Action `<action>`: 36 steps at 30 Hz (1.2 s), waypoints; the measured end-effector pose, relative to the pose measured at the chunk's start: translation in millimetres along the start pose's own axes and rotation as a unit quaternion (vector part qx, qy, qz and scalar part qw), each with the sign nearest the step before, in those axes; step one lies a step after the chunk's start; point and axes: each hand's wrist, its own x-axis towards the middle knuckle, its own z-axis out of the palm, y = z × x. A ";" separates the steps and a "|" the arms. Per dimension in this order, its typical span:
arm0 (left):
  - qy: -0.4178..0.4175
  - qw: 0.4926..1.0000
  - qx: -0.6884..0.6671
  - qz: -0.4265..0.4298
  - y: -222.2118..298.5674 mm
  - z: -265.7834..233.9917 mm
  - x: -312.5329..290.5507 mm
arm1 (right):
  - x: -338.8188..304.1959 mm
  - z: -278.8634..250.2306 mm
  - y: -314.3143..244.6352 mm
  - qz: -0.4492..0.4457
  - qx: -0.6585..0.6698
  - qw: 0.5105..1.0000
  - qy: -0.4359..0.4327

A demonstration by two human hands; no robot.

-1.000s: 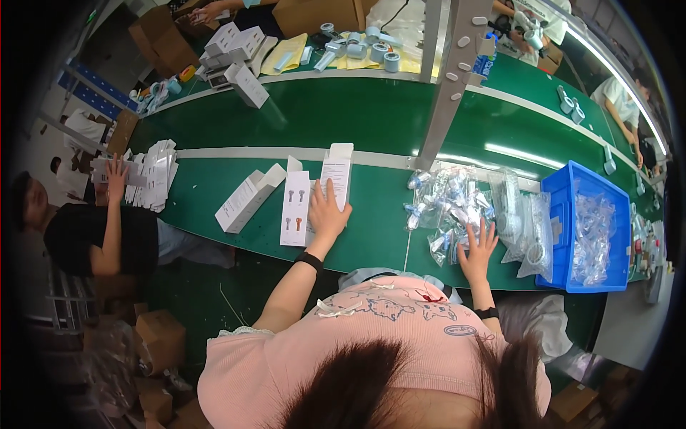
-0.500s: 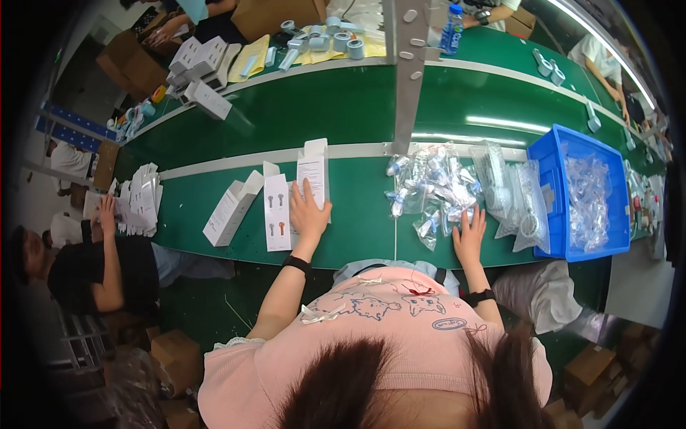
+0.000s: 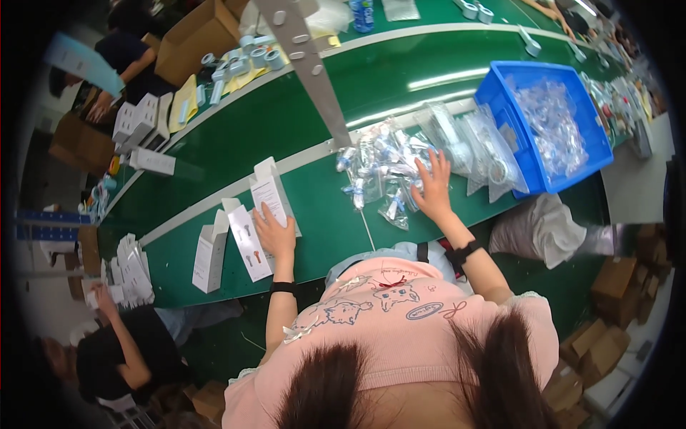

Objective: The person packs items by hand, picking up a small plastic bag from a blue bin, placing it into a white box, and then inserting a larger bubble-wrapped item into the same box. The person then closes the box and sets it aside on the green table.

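My left hand (image 3: 276,234) lies with spread fingers on an open-ended white carton (image 3: 268,189). Beside that hand is a second white carton (image 3: 245,236) with small pictures of a handheld device on its face. Further left, a third white carton (image 3: 209,259) lies at an angle. My right hand (image 3: 434,189) reaches over a pile of small clear bags (image 3: 371,161) holding white-and-blue parts. Its fingers are apart, at the right edge of the pile, and I see nothing held in them. Larger clear bags (image 3: 493,161) with pale devices lie just beyond it.
A blue bin (image 3: 525,182) full of clear-bagged parts stands at the right. A metal post (image 3: 311,71) rises beyond the pile. Flattened white cartons (image 3: 132,275) lie at far left by a seated co-worker (image 3: 125,350). Across the belt are pale blue devices (image 3: 250,57) and a bottle (image 3: 362,16).
The view has turned and shifted toward the right. My right hand has moved farther forward over the bagged parts. My left hand stays on the carton.
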 end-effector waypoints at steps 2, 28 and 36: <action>-0.001 1.000 0.002 0.011 -0.8 3.2 0.2 | 14.8 2.4 -4.0 -0.032 -0.011 0.999 -0.003; -0.004 1.000 -0.009 -0.006 0.6 0.3 -1.2 | 18.9 62.3 -1.1 -0.061 -0.065 0.994 -0.059; -0.018 0.999 -0.024 -0.011 -1.0 -0.3 -2.4 | 19.8 56.4 -2.1 -0.053 -0.046 0.994 -0.086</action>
